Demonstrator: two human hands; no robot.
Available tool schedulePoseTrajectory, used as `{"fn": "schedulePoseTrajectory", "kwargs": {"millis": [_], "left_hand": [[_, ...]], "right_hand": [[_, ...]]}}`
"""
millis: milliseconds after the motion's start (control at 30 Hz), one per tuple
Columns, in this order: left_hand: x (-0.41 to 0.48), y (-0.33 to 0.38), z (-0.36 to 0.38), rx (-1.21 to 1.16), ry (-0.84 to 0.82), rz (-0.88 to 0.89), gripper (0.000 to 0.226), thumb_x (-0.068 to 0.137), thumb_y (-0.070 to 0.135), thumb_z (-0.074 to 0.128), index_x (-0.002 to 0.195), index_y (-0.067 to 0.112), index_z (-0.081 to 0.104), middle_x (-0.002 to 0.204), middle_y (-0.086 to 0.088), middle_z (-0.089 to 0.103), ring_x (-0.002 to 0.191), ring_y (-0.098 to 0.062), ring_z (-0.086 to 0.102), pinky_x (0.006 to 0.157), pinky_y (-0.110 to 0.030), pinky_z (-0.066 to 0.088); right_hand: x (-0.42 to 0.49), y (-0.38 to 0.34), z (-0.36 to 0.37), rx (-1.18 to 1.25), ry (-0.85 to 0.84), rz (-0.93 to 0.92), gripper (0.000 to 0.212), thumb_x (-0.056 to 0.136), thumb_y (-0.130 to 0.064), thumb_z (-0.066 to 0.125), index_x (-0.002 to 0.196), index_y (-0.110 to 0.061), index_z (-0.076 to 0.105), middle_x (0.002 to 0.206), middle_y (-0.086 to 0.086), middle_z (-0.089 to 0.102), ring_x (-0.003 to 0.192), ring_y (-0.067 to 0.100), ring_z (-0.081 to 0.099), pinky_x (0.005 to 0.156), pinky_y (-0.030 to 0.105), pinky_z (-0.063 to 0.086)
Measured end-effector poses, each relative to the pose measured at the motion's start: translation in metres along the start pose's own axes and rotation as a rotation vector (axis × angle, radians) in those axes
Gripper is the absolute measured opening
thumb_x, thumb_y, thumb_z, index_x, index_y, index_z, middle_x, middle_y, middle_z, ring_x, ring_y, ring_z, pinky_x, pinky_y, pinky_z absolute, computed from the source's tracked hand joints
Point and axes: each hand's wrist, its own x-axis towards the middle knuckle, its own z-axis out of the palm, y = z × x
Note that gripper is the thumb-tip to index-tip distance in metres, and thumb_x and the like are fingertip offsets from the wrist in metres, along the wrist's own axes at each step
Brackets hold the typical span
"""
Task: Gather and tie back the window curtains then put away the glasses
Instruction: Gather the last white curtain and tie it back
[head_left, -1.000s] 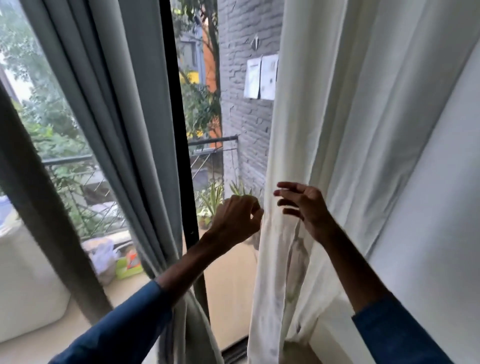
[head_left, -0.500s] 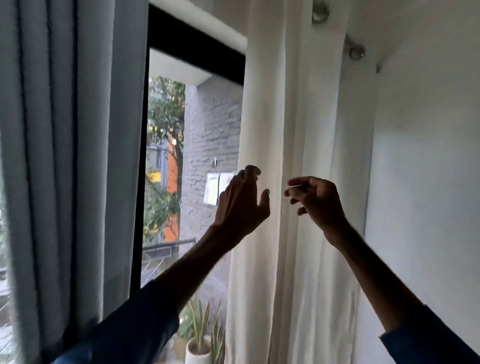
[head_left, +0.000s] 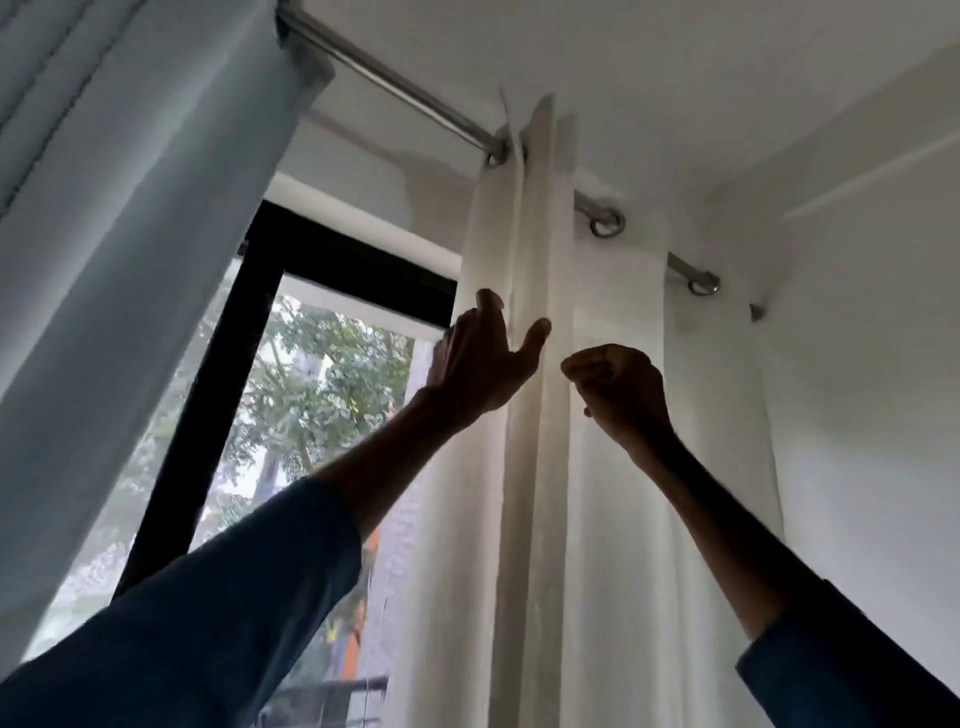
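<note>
The white curtain (head_left: 613, 519) hangs in gathered folds from a metal rod (head_left: 395, 85) at the right of the window. My left hand (head_left: 483, 358) is raised against the curtain's left folds, with fingers straight and thumb spread, touching the fabric. Just to its right, my right hand (head_left: 618, 384) is curled into a fist at a fold of the same curtain and appears to pinch it. A grey-blue curtain (head_left: 156, 260) hangs bunched at the left. No glasses are in view.
The black window frame (head_left: 249, 312) stands between the two curtains, with trees outside. Metal rings (head_left: 607, 224) sit on the rod above my right hand. A white wall (head_left: 857, 364) is close on the right and the ceiling is just above.
The view has tilted up from the balcony to the rod and ceiling. Both hands have risen along the white curtain, the left opening flat against it and the right closing into a fist.
</note>
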Motion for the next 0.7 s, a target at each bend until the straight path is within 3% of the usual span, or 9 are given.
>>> {"fn": "schedulePoseTrajectory", "kwargs": {"millis": [67, 167, 267, 333, 400, 500, 633, 700], "left_hand": [[0.030, 0.009, 0.005, 0.084, 0.066, 0.035, 0.058, 0.089, 0.056, 0.053, 0.122, 0.009, 0.044, 0.100, -0.013, 0.067, 0.091, -0.034, 0.066, 0.070, -0.037, 0.052], [0.075, 0.016, 0.005, 0.249, 0.105, -0.010, 0.059, 0.092, 0.044, 0.050, 0.134, 0.004, 0.041, 0.118, -0.018, 0.064, 0.107, -0.039, 0.062, 0.085, -0.044, 0.052], [0.114, 0.023, -0.003, 0.299, 0.140, -0.062, 0.048, 0.091, 0.036, 0.053, 0.127, 0.004, 0.051, 0.125, -0.019, 0.059, 0.115, -0.038, 0.058, 0.092, -0.042, 0.048], [0.130, 0.028, -0.005, 0.324, 0.136, -0.058, 0.045, 0.090, 0.036, 0.057, 0.122, 0.005, 0.055, 0.125, -0.018, 0.058, 0.116, -0.037, 0.057, 0.091, -0.040, 0.047], [0.139, 0.030, -0.004, 0.403, 0.081, -0.043, 0.048, 0.090, 0.037, 0.058, 0.124, 0.005, 0.051, 0.129, -0.018, 0.053, 0.119, -0.038, 0.054, 0.093, -0.040, 0.045], [0.148, 0.030, -0.006, 0.506, 0.044, 0.001, 0.041, 0.089, 0.026, 0.062, 0.122, 0.005, 0.049, 0.127, -0.018, 0.051, 0.117, -0.038, 0.053, 0.092, -0.041, 0.045], [0.153, 0.009, -0.030, 0.612, 0.127, -0.003, 0.034, 0.086, 0.009, 0.062, 0.118, 0.004, 0.052, 0.123, -0.019, 0.055, 0.112, -0.038, 0.057, 0.088, -0.042, 0.048], [0.154, -0.012, -0.054, 0.663, 0.188, -0.039, 0.033, 0.087, 0.006, 0.059, 0.120, 0.003, 0.052, 0.124, -0.021, 0.053, 0.113, -0.040, 0.055, 0.090, -0.044, 0.047]], "right_hand": [[0.023, 0.000, -0.002, 0.020, 0.015, -0.075, 0.013, 0.085, -0.030, 0.073, 0.094, -0.021, 0.076, 0.094, -0.011, 0.075, 0.081, 0.010, 0.071, 0.084, 0.039, 0.060], [0.049, -0.004, 0.004, -0.026, 0.106, -0.283, 0.019, 0.084, -0.025, 0.077, 0.101, -0.019, 0.071, 0.093, -0.010, 0.072, 0.074, 0.002, 0.066, 0.079, 0.024, 0.055], [0.071, -0.014, 0.020, -0.129, 0.261, -0.608, 0.024, 0.081, -0.004, 0.072, 0.103, -0.013, 0.067, 0.096, -0.002, 0.069, 0.081, 0.014, 0.065, 0.079, 0.028, 0.052], [0.085, -0.024, 0.029, -0.158, 0.287, -0.685, 0.022, 0.083, 0.001, 0.066, 0.103, -0.008, 0.066, 0.096, 0.005, 0.069, 0.086, 0.022, 0.066, 0.080, 0.029, 0.048], [0.095, -0.034, 0.036, -0.201, 0.245, -0.645, 0.017, 0.092, -0.010, 0.062, 0.108, -0.004, 0.064, 0.102, 0.011, 0.068, 0.098, 0.029, 0.064, 0.087, 0.032, 0.044], [0.109, -0.043, 0.042, -0.186, 0.142, -0.419, 0.039, 0.105, -0.037, 0.047, 0.118, -0.002, 0.059, 0.119, 0.017, 0.064, 0.115, 0.034, 0.058, 0.094, 0.036, 0.041], [0.120, -0.058, 0.040, -0.026, 0.119, -0.235, 0.060, 0.101, -0.062, 0.036, 0.090, -0.007, 0.056, 0.104, 0.019, 0.065, 0.106, 0.039, 0.061, 0.080, 0.036, 0.039], [0.118, -0.066, 0.044, -0.053, 0.087, -0.240, 0.057, 0.099, -0.060, 0.045, 0.096, -0.005, 0.057, 0.110, 0.020, 0.062, 0.111, 0.040, 0.058, 0.083, 0.038, 0.041]]}}
